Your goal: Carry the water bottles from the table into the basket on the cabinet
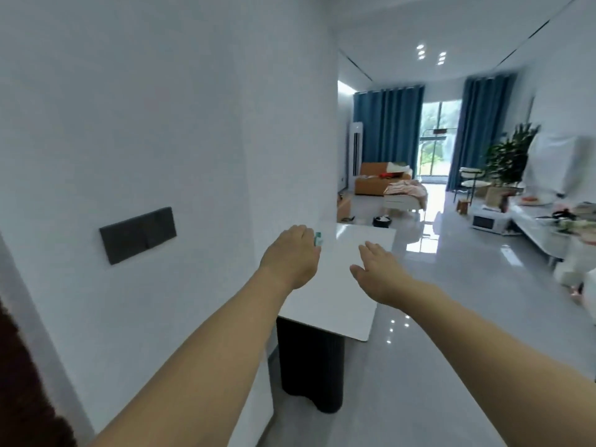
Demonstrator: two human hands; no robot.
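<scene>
A white table on a dark base stands against a white wall, grey glossy floor beyond. One water bottle shows, mostly hidden behind the left hand, whose grip cannot be judged. The right hand hovers flat and empty, fingers spread.

A white table stood against the white wall, its glossy top rectangular with rounded corners and set on a dark, ribbed pedestal base. Most of the top lay bare. Near its far left edge, close to the wall, a small green-and-white object showed, largely hidden, too little of it visible to say what it was. The table rested on a shiny grey tiled floor that mirrored the ceiling lights.
</scene>
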